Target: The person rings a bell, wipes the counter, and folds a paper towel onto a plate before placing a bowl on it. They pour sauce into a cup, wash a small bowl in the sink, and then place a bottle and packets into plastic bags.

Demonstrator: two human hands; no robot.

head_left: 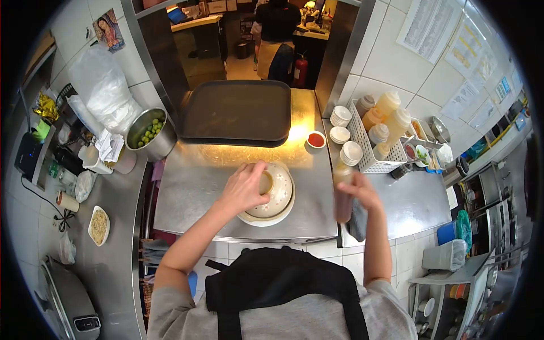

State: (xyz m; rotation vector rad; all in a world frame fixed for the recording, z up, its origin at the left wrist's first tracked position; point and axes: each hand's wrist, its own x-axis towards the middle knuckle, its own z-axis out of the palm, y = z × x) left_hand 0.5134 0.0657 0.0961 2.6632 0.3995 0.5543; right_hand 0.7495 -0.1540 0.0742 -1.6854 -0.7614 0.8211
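My left hand (245,186) is closed on the round knob of a cream pot lid (279,195) with small flower marks. The lid sits over a pale pot (265,221) on the steel counter; what the pot holds is hidden. On the right, my right hand (363,192) grips a squeeze bottle (343,205) with brown sauce inside, slightly blurred and close to the counter's right edge. A small white cup of red sauce (316,139) stands beyond the pot, to its right.
Dark trays (235,112) are stacked at the pass. A white basket (371,161) of squeeze bottles stands at right beside stacked small dishes (340,117). At left are a steel pot of limes (153,136) and a white dish (99,225). A person (277,34) stands beyond the pass.
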